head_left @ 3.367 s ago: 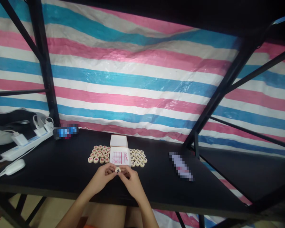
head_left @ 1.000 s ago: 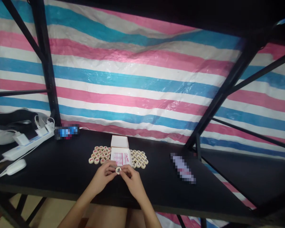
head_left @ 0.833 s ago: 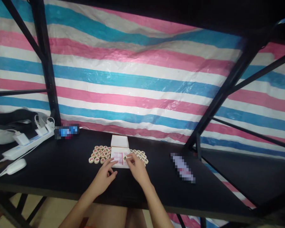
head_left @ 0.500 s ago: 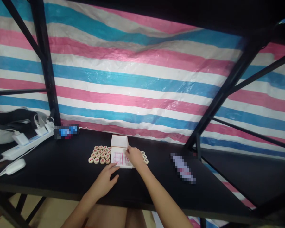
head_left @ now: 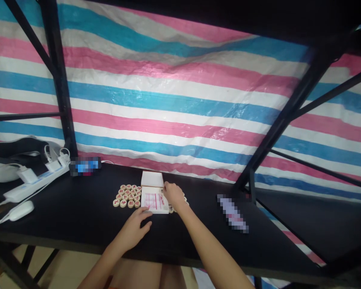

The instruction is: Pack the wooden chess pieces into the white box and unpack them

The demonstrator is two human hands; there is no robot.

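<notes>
An open white box (head_left: 155, 205) with its lid (head_left: 152, 179) tipped back sits on the black desk, and a folded sheet with pink lines (head_left: 153, 200) lies in it. My left hand (head_left: 136, 227) rests at the box's front left corner, fingers apart, fingertips at its edge. At the box's right edge is my right hand (head_left: 173, 196), its fingers curled together; anything in them is hidden. Round Chinese chess pieces with red characters (head_left: 128, 196) stand in rows left of the box. More pieces (head_left: 171, 209) on the right are partly covered by my right hand.
A white power strip (head_left: 37, 184) with chargers and cables lies at the left, near a white plug-like device (head_left: 21, 210). A blurred-out phone-like object (head_left: 86, 165) lies at the back left, and a pixelated lilac object (head_left: 232, 213) at the right. Black frame posts (head_left: 61, 92) flank a striped sheet (head_left: 174, 96).
My right hand has shifted slightly right and back, from over the box's inside to its right edge. My left hand stays at the front left corner.
</notes>
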